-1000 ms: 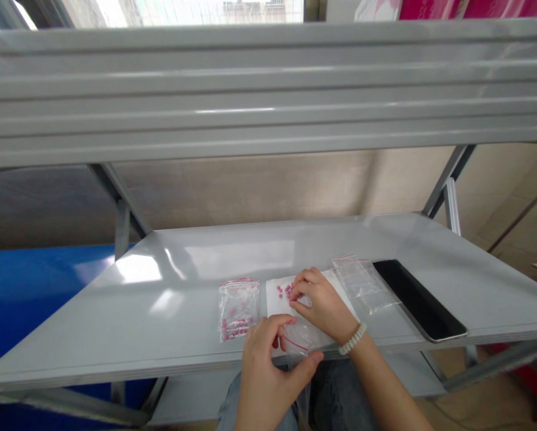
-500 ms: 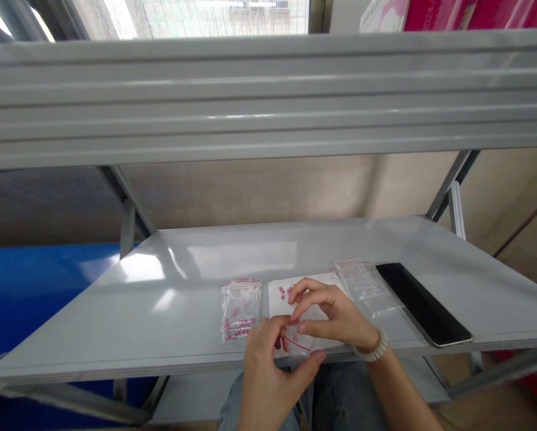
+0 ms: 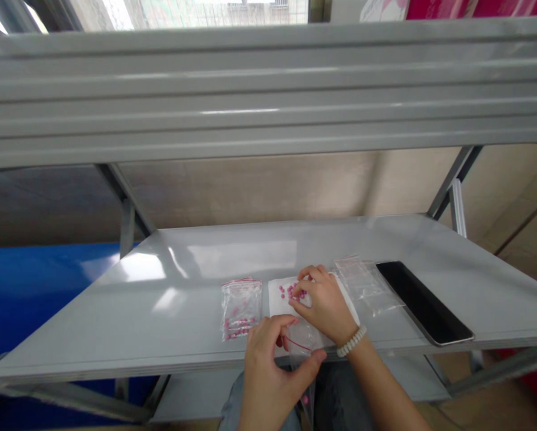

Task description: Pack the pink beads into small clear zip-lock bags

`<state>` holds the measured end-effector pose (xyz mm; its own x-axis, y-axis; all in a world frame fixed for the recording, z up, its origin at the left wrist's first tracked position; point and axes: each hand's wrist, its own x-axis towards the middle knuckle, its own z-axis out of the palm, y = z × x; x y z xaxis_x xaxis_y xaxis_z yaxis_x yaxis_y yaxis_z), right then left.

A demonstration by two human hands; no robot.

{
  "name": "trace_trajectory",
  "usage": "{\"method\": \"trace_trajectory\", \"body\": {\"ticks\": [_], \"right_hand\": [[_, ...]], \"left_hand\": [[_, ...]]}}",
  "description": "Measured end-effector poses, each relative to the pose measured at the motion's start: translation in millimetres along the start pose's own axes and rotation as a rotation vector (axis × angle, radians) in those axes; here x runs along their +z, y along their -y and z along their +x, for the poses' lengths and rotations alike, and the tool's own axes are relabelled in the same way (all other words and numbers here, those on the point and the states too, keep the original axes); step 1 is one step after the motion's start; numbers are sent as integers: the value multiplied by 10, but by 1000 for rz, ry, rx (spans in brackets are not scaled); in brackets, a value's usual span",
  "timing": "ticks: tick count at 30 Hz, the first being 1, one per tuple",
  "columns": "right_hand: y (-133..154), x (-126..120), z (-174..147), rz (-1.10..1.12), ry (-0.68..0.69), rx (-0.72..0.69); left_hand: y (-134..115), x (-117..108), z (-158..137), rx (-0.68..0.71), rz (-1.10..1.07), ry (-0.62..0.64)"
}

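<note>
My left hand point(image 3: 270, 368) is closed on a small clear zip bag point(image 3: 300, 358) with a red seal line, held at the table's front edge between thumb and fingers. A few pink bits show low inside it. My right hand point(image 3: 324, 299), wearing a pale bead bracelet point(image 3: 351, 342), reaches over the pink beads point(image 3: 290, 290) lying loose on a white sheet point(image 3: 275, 306). Its thumb and index finger are slightly apart among the beads; whether one is touched cannot be told. To the left lies a stack of zip bags with pink beads point(image 3: 241, 308).
Clear flat zip bags point(image 3: 362, 281) lie right of the sheet, partly against a black tablet point(image 3: 423, 302). A thick grey shelf edge point(image 3: 268, 96) spans above the grey table point(image 3: 115, 317). Metal struts point(image 3: 127, 203) stand at both sides.
My right hand has moved from the bag's mouth, away from me, to the beads on the sheet. Pink bits now show low in the bag. My left hand stays in place.
</note>
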<state>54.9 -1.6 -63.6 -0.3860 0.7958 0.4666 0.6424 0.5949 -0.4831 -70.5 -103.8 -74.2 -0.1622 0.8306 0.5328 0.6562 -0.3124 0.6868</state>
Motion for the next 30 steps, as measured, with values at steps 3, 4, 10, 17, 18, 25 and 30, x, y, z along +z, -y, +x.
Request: {"method": "trace_trajectory", "body": {"ticks": [3, 4, 10, 17, 18, 25, 30], "right_hand": [[29, 28, 15, -30, 5, 23], [25, 30, 17, -14, -7, 25], [-55, -134, -12, 615, -22, -53], [-76, -246, -41, 858, 165, -172], [-91, -222, -38, 793, 118, -136], [-229, -13, -31, 207, 33, -120], [-213, 28, -7, 109, 63, -108]], "left_hand": [[5, -3, -3, -5, 5, 6], [7, -4, -3, -7, 3, 6], [15, 9, 2, -11, 4, -26], [14, 11, 2, 7, 6, -52], [10, 8, 3, 5, 6, -49], [-9, 4, 11, -18, -4, -38], [16, 6, 0, -13, -16, -33]]}}
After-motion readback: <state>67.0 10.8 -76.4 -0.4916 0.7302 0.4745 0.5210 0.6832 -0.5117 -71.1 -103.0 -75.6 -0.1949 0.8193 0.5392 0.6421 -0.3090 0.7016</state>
